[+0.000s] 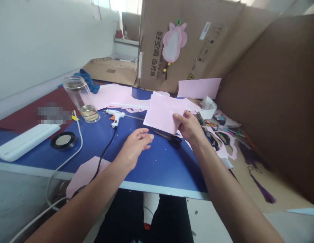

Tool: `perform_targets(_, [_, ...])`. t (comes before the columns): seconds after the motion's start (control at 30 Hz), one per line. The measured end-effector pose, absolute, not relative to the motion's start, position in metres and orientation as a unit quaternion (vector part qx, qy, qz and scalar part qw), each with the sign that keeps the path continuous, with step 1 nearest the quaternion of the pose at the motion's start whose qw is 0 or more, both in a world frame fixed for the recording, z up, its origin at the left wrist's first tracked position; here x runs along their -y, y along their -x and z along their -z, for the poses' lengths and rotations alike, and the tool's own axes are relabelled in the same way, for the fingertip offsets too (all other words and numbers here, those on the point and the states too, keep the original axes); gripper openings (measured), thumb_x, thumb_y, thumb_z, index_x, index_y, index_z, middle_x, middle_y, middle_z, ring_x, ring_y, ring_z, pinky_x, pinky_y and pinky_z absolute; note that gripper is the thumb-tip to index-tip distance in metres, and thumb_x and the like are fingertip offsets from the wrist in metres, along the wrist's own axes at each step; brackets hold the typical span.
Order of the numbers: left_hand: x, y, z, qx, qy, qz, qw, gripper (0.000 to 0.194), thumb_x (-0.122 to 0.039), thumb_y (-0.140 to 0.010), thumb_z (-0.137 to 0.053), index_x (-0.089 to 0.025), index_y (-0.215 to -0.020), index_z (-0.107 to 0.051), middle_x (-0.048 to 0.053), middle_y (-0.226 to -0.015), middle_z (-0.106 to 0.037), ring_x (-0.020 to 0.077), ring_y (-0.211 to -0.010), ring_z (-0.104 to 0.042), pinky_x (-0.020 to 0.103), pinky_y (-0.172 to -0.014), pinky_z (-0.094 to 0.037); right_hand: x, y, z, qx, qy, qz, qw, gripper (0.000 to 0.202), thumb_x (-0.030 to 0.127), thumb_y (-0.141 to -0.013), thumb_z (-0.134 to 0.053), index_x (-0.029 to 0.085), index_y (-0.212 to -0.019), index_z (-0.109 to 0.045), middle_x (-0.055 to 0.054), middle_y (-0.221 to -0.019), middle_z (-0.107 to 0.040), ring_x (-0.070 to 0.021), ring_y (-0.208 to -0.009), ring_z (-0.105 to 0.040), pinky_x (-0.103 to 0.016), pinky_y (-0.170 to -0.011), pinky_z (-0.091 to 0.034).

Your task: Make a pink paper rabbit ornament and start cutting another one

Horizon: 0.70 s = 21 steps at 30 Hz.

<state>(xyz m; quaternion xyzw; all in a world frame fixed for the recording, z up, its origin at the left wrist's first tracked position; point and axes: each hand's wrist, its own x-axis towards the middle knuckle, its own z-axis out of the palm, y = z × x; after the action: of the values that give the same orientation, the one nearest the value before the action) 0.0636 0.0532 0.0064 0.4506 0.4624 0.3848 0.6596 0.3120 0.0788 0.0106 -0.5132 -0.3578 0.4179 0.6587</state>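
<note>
A roughly square pink sheet [163,113] with a pale edge is pinched at its right side by my right hand [189,125], thumb on top. It is lifted a little above the blue table. My left hand [136,145] hovers left of the sheet's lower corner, fingers slightly curled and apart, holding nothing. Below the sheet lies a pair of scissors [174,141] with black handles, its blades pointing left. A white hot glue gun [115,116] with an orange trigger rests left of the sheet, its black cord running down towards my left forearm.
A glass cup [82,101] holding some liquid stands at the left, near a tape roll [63,140] and a white power strip [25,143]. Pink scraps [226,141] clutter the right. Cardboard panels [152,40] wall the back and right; a pink ornament [173,44] hangs there.
</note>
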Motion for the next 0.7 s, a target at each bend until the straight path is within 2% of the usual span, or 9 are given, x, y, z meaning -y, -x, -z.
perform_targets(0.07, [-0.069,-0.091,-0.006,-0.459,-0.344,-0.412,0.708,0.045,-0.028,-0.083,-0.089,-0.023,-0.123,-0.069,0.016,-0.126,-0.078,0.0298,-0.115,-0.076,0.044,-0.100,-0.059,-0.078,-0.313,-0.006,0.323,0.494,-0.415,0.692,0.049,0.031,-0.062,-0.092,0.026,-0.106,-0.071,-0.003,-0.109,-0.085,-0.0276,-0.101,-0.080,-0.040,-0.081,-0.067])
perform_targets(0.17, [-0.095,-0.128,-0.005,-0.369,-0.296,-0.410,0.780,0.030,-0.029,-0.087,-0.087,-0.021,-0.112,-0.073,0.016,-0.130,-0.079,0.0307,-0.122,-0.075,0.047,-0.110,-0.056,-0.077,-0.310,0.000,0.290,0.473,-0.415,0.721,0.047,0.031,-0.063,-0.093,0.027,-0.104,-0.070,-0.003,-0.110,-0.085,-0.0276,-0.102,-0.080,-0.039,-0.078,-0.068])
perform_targets(0.23, [-0.111,-0.147,-0.005,-0.324,-0.280,-0.431,0.794,0.026,-0.030,-0.087,-0.086,-0.020,-0.109,-0.074,0.016,-0.125,-0.081,0.0304,-0.117,-0.077,0.048,-0.107,-0.058,-0.077,-0.310,0.002,0.273,0.464,-0.434,0.722,0.047,0.030,-0.062,-0.095,0.027,-0.103,-0.071,-0.003,-0.110,-0.085,-0.0266,-0.097,-0.081,-0.037,-0.075,-0.069])
perform_targets(0.37, [-0.137,-0.164,-0.003,-0.334,-0.304,-0.483,0.750,0.024,-0.025,-0.084,-0.087,-0.016,-0.102,-0.074,0.015,-0.106,-0.085,0.0287,-0.098,-0.081,0.046,-0.093,-0.065,-0.075,-0.329,-0.005,0.276,0.458,-0.460,0.709,0.050,0.026,-0.058,-0.099,0.026,-0.100,-0.070,0.000,-0.105,-0.084,-0.0196,-0.083,-0.079,-0.031,-0.071,-0.068])
perform_targets(0.53, [-0.149,-0.160,0.007,-0.355,-0.405,-0.449,0.713,0.028,-0.029,-0.075,-0.093,-0.013,-0.092,-0.078,0.015,-0.091,-0.084,0.0290,-0.081,-0.080,0.044,-0.078,-0.066,-0.071,-0.363,-0.009,0.341,0.529,-0.421,0.653,0.053,0.032,-0.057,-0.103,0.024,-0.102,-0.074,0.000,-0.090,-0.082,-0.0179,-0.072,-0.076,-0.029,-0.065,-0.064])
perform_targets(0.6, [-0.150,-0.160,0.011,-0.344,-0.416,-0.455,0.708,0.033,-0.032,-0.071,-0.095,-0.013,-0.093,-0.080,0.015,-0.092,-0.084,0.0297,-0.081,-0.080,0.045,-0.078,-0.066,-0.071,-0.368,-0.004,0.343,0.550,-0.408,0.643,0.050,0.031,-0.055,-0.103,0.022,-0.096,-0.076,0.001,-0.080,-0.081,-0.0168,-0.065,-0.073,-0.027,-0.061,-0.060])
perform_targets(0.7, [-0.150,-0.164,0.014,-0.311,-0.419,-0.492,0.697,0.038,-0.030,-0.067,-0.096,-0.015,-0.099,-0.081,0.013,-0.102,-0.085,0.0314,-0.095,-0.081,0.045,-0.090,-0.064,-0.073,-0.366,0.003,0.351,0.549,-0.418,0.633,0.045,0.030,-0.055,-0.102,0.022,-0.092,-0.078,0.000,-0.079,-0.081,-0.0169,-0.063,-0.072,-0.027,-0.060,-0.058])
